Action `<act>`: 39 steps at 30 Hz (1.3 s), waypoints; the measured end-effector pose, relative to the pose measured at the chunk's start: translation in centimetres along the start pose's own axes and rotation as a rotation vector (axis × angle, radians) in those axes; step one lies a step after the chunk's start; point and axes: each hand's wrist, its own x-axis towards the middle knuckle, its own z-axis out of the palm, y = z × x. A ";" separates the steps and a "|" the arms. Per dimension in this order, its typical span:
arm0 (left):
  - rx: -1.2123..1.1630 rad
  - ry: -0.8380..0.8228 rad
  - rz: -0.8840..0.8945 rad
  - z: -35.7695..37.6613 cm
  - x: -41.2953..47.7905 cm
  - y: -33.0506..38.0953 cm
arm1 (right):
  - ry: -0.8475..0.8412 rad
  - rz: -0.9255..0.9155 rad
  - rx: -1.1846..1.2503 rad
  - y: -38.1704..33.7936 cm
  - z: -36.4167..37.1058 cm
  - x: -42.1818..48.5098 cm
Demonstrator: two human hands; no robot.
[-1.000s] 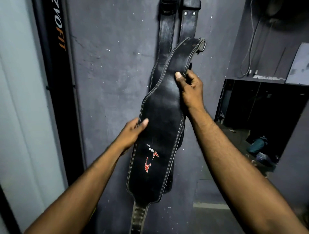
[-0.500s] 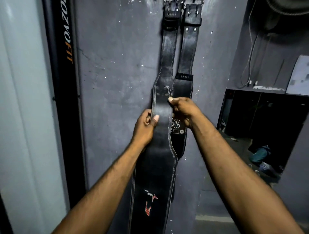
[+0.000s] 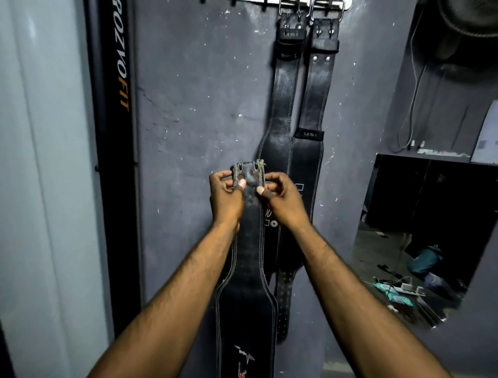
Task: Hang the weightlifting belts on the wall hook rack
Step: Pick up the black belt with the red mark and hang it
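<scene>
Forearms reach up from the bottom of the view, and between them we hold a black leather belt point(image 3: 246, 269) by its narrow top end, the wide part hanging straight down past our wrists. Our left hand point(image 3: 225, 201) is closed on the left edge of that end, thumb pressed on the front; our right hand point(image 3: 284, 202) pinches the right edge the same way. The buckle end sits just above our thumbs, well below the rack, so this belt is not yet hung. Behind it, against the grey wall point(image 3: 202, 108), two more belts point(image 3: 299, 113) already hang side by side by their metal buckles from the hook rack point(image 3: 318, 3) at the very top of the view. We judge two done and one in hand; it must rise to a free hook, and several seem to stand empty left of the hung pair.
</scene>
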 end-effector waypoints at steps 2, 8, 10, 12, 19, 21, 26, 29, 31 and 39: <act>0.016 -0.017 0.030 -0.1 -0.2 -0.4 | 0.093 -0.058 -0.064 -0.4 0.7 0.4; -0.003 -0.070 0.058 -0.8 1.1 -0.5 | 0.194 -0.059 -0.094 -0.4 2.3 0.9; -0.034 -0.089 0.085 -1.1 1.8 -0.2 | 0.195 -0.050 -0.043 -0.7 2.9 1.3; -0.069 -0.119 0.107 -1.1 2.4 0.1 | 0.189 -0.046 0.037 -1.2 3.3 1.5; 0.021 -0.189 0.237 -0.5 6.2 1.6 | 0.122 -0.073 0.137 -1.7 3.2 5.3; 0.065 -0.194 0.290 0.3 8.1 2.5 | 0.110 -0.108 0.168 -2.0 3.1 7.3; 0.059 -0.195 0.439 3.3 14.1 6.8 | 0.122 -0.236 0.220 -4.7 2.5 14.4; 0.034 -0.197 0.532 6.0 18.4 10.2 | 0.145 -0.320 0.264 -8.0 1.9 19.4; 0.048 -0.191 0.604 7.8 21.2 12.6 | 0.157 -0.378 0.253 -10.5 1.3 22.7; 0.124 -0.204 0.762 14.7 30.0 20.9 | 0.179 -0.452 0.237 -18.7 -2.5 33.1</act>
